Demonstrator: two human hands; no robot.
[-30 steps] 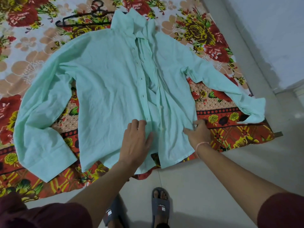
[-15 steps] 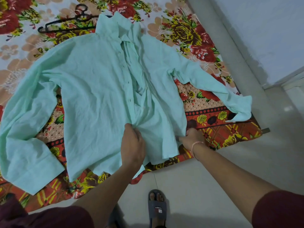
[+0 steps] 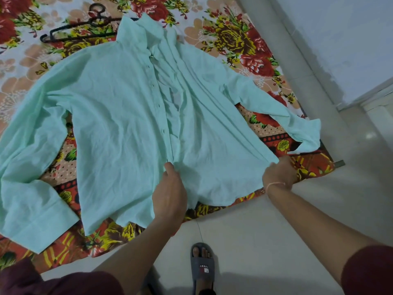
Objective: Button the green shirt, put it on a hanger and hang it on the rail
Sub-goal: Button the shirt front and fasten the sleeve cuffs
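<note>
Mint-green long-sleeved shirt [image 3: 119,116] lies front-up on the red-and-yellow floral bedsheet [image 3: 244,39], placket unbuttoned. Since half a second ago the right hand [image 3: 278,174] has dragged the shirt's side edge outward, and the panel is now taut. The left hand [image 3: 169,194] pinches the front edge low down. Both hands are closed on the cloth. The black clothes hanger [image 3: 85,26] lies beside the collar. Likely aligning the fronts; buttoning comes next.
</note>
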